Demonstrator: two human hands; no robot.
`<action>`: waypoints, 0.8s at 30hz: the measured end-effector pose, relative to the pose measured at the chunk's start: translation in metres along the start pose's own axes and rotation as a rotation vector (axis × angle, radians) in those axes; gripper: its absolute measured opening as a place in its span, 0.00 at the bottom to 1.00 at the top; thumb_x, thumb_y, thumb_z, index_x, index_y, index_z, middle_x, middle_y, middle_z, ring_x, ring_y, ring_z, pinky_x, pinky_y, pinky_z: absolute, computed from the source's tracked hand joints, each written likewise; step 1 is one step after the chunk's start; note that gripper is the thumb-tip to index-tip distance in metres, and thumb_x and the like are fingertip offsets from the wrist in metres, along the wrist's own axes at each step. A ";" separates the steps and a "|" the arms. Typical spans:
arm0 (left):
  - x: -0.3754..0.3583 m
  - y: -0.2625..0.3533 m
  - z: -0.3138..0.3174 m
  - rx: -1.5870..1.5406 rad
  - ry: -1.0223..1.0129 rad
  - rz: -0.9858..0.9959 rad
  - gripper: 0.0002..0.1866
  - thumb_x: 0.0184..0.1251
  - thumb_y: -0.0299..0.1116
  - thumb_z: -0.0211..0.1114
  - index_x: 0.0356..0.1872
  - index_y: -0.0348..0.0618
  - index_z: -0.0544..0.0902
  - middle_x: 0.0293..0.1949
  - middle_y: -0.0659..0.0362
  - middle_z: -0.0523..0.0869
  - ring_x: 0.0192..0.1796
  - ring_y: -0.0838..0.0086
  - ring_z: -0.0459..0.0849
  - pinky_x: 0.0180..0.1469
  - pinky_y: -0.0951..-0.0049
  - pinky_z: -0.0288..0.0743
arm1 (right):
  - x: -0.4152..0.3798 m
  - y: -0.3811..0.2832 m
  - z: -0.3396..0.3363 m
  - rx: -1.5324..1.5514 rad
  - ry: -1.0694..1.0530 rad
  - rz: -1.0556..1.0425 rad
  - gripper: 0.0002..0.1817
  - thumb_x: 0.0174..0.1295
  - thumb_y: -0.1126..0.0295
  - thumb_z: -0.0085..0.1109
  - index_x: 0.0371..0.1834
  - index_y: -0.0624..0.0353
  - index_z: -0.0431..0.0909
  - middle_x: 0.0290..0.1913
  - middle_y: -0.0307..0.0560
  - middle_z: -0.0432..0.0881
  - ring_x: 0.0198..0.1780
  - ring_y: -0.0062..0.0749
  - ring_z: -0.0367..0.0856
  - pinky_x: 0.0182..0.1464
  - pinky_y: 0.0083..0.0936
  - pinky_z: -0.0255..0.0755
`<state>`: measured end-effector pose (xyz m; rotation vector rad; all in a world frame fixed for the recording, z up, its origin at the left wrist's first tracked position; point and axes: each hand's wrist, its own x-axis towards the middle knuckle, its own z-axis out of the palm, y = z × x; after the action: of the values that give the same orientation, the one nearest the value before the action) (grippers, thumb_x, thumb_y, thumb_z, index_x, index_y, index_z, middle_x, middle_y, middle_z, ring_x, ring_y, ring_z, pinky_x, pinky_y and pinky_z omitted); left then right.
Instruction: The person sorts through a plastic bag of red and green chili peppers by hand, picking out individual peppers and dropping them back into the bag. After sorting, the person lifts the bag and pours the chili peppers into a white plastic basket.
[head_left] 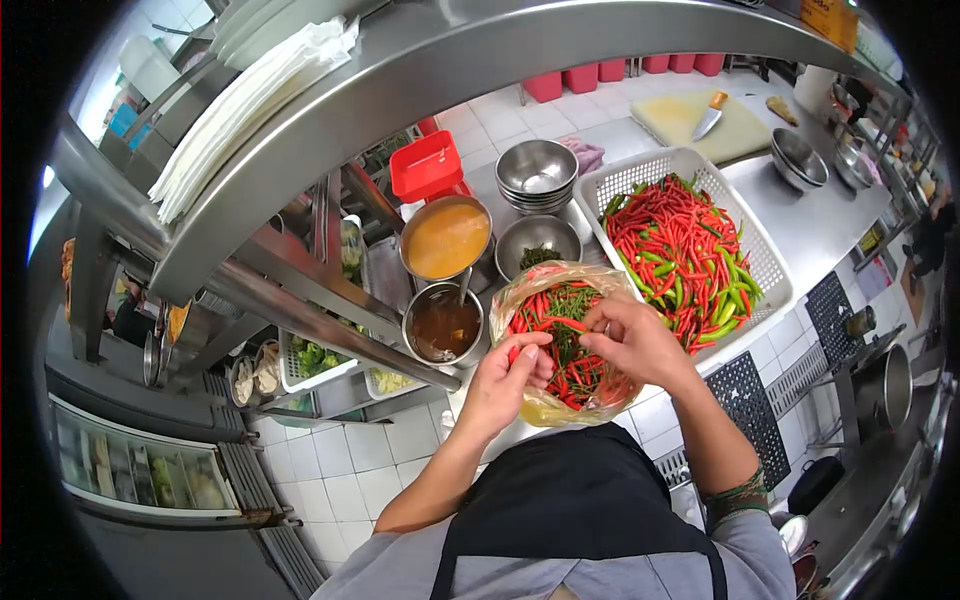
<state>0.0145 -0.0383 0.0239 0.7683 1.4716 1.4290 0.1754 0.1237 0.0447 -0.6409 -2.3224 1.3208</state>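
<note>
Both hands are over an open plastic bag (540, 411) filled with red chillies and green stems. My left hand (508, 380) has its fingers curled round a red chilli (514, 354) at the bag's left side. At the right, my right hand (632, 338) is closed in a pinch near the end of another red chilli (562, 324), which lies between the two hands. What its fingertips grip is too small to tell. Beyond the bag, a white plastic basket (770, 262) holds a heap of red and green chillies.
Left of the bag stand a pot of orange liquid (446, 240) and a pot of brown liquid (443, 325). Behind are stacked metal bowls (537, 168) and a bowl with dark greens (520, 236). A knife (709, 117) lies on a cutting board (660, 118). A metal shelf (420, 70) arches overhead.
</note>
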 end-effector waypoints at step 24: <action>0.021 0.008 0.007 -0.165 -0.043 -0.021 0.06 0.77 0.32 0.59 0.46 0.42 0.76 0.36 0.65 0.80 0.34 0.85 0.78 0.35 0.80 0.75 | 0.003 0.016 0.020 0.774 -0.134 0.164 0.08 0.69 0.67 0.63 0.40 0.60 0.77 0.29 0.33 0.76 0.29 0.15 0.74 0.31 0.16 0.69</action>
<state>0.0112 -0.0157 0.0284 0.6752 1.3067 1.4883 0.1652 0.1192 0.0217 -0.4887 -1.6442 2.2015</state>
